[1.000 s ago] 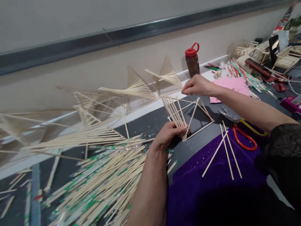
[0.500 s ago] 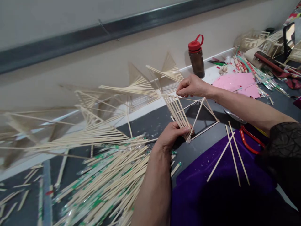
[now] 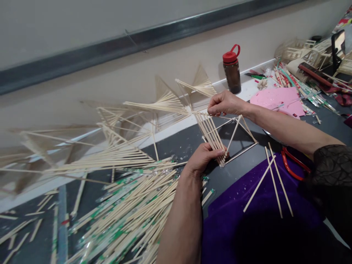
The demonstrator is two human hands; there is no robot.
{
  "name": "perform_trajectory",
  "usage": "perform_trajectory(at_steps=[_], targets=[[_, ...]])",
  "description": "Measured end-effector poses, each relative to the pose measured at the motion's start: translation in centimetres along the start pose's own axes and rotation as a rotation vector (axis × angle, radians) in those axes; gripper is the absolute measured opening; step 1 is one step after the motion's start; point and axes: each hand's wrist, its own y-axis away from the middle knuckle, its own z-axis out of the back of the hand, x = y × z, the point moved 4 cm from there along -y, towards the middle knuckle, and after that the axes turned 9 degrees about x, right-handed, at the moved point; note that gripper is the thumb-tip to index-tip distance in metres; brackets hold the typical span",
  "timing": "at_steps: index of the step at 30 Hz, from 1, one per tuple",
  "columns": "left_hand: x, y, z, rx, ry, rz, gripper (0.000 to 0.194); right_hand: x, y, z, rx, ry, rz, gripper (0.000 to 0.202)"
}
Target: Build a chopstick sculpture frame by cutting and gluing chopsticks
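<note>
Evidently the gap has closed: the outermost stick, which leaned away from the others a second ago, now lies nearly in line with the row of sticks [image 3: 209, 134], and the right hand [image 3: 226, 104] has come in from one side to the row's upper end. That suggests the stick is being settled against its neighbours, with its place perhaps still to be fixed.

The right hand's fingertips are drawn together in a pinch (whether a stick end sits between them, I cannot tell). The left hand [image 3: 202, 157] is closed on the row's lower end, thumb across the front, much as it was. The row is held tilted in front of the person, over the table [image 3: 178, 137], with an open triangular frame [image 3: 233, 135] to its right.

As for containers, clear and green wrappers [image 3: 117, 234] lie among a pile of sticks [image 3: 137, 205], some apparently with sticks inside. Near the wall, a dark bottle [image 3: 232, 77] stands upright with its red lid [image 3: 230, 56] on; its contents cannot be made out.
</note>
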Motion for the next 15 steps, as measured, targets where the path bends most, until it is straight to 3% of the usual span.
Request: perform_trajectory(at_steps=[5, 15], targets=[[-0.1, -0.1, 0.1, 0.002, -0.017, -0.002, 0.033, -0.3, -0.6, 0.1, -0.002, -0.039, -0.006, 0.008], [-0.3, 0.1, -0.2, 0.001, -0.033, -0.01, 0.031, -1.7, -1.6, -0.3, 0.119, -0.204, 0.012, 0.015]])
